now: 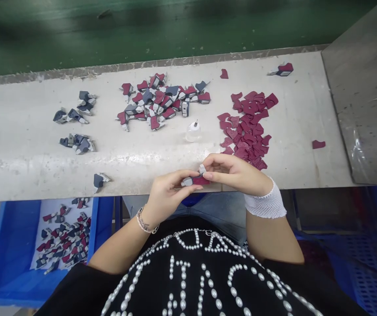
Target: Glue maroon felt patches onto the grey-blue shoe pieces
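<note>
Near the front edge of the bench, my left hand [171, 189] pinches a small grey, dark-blue and maroon plastic part [195, 180] between thumb and fingers. My right hand [229, 171] grips the other end of that part, its thumb pressing by the maroon face. Just beyond my right hand spreads a pile of flat maroon pieces [245, 127]. A clear bottle with a thin dark tip [193, 131] stands a little past both hands. Farther back lies a heap of similar maroon, blue and grey parts [162, 98].
On the left of the bench [20, 153] are small groups of blue-grey parts [78, 142]. Below the front edge, a blue bin [13, 281] holds many parts. A metal panel [366, 101] rises at the right; a green surface [175, 30] runs along the back.
</note>
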The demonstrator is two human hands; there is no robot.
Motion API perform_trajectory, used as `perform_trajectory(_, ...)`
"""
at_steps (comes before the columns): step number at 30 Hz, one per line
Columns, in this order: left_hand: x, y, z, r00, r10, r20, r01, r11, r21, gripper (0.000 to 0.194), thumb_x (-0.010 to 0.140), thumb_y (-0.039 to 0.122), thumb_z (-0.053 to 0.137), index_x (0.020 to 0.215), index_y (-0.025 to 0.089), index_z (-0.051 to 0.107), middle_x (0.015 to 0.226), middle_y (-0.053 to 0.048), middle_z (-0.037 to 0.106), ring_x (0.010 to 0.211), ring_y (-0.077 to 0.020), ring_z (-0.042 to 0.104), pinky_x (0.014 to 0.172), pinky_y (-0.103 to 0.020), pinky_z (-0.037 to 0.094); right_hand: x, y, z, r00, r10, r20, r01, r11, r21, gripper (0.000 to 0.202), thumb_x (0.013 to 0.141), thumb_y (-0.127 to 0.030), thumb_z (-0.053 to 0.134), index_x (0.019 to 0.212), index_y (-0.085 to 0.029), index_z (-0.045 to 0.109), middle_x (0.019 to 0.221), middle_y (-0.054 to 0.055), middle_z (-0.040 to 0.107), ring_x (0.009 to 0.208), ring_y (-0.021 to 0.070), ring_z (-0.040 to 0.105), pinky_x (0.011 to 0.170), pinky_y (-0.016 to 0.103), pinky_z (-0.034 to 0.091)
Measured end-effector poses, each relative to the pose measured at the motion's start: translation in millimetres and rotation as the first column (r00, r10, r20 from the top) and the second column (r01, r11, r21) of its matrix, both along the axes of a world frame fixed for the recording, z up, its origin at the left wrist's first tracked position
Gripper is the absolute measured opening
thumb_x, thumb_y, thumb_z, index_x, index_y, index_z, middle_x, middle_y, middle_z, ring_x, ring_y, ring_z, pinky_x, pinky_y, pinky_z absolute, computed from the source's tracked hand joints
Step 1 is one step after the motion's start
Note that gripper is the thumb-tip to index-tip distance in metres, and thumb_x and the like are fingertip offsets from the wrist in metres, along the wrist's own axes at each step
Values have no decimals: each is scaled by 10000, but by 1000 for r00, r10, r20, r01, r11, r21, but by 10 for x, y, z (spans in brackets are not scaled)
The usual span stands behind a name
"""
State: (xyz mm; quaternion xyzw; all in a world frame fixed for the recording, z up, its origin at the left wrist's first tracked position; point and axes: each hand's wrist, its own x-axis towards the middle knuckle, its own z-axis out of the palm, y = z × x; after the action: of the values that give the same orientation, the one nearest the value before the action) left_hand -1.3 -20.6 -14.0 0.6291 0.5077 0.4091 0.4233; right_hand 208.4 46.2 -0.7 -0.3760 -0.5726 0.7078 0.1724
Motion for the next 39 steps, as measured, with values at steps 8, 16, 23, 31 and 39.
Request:
perform_trajectory(8, -6, -6, 17, 996, -5, -84, 17, 989, 148, 239, 804, 267, 796, 1026, 210, 731, 698, 28, 735, 500, -50, 582, 499, -138, 532, -52, -61, 95, 999, -40, -13, 41, 998, 40, 248, 897, -449, 675, 905, -204, 639, 873, 25, 630, 826, 177, 599, 764, 306, 509)
perform_trajectory(16, -39, 18, 63, 996, -45, -76, 57, 983, 174, 260, 787, 228, 808, 1036, 208, 737, 809, 13, 791, 544, -63, 665, 536, -140, 586, -23, -56, 86, 998, -40, -42, 40, 999, -3, 234, 868, -424, 710, 882, -201, 642, 831, 17, 630, 763, 154, 597, 685, 273, 516)
perform_trajectory(23, -92, 5, 106, 990, -92, -105, 116, 962, 247, 314, 756, 257, 830, 1051, 215, 729, 894, 9, 805, 690, -109, 755, 638, -169, 642, 21, -18, 51, 992, 18, -125, -31, 994, -102, 248, 780, -372, 791, 864, -199, 634, 803, 12, 674, 722, 149, 638, 655, 280, 548)
perform_trajectory(31, -67, -4, 85, 978, -63, -201, 124, 943, 308, 312, 809, 269, 788, 1110, 238, 711, 975, 6, 801, 758, -110, 762, 694, -189, 647, 25, 20, -15, 997, 10, -75, -16, 998, -68, 272, 787, -408, 782, 901, -190, 667, 880, 41, 733, 816, 195, 708, 730, 329, 597)
perform_trajectory(39, -33, 27, -23, 925, 224, -307, -70, 894, 442, 254, 822, 293, 784, 1048, 202, 711, 863, 2, 787, 658, -91, 713, 653, -193, 631, -167, -288, 172, 939, -290, 185, 226, 925, 306, 272, 913, -295, 674, 1180, -249, 695, 1103, 40, 744, 986, 232, 713, 895, 384, 586)
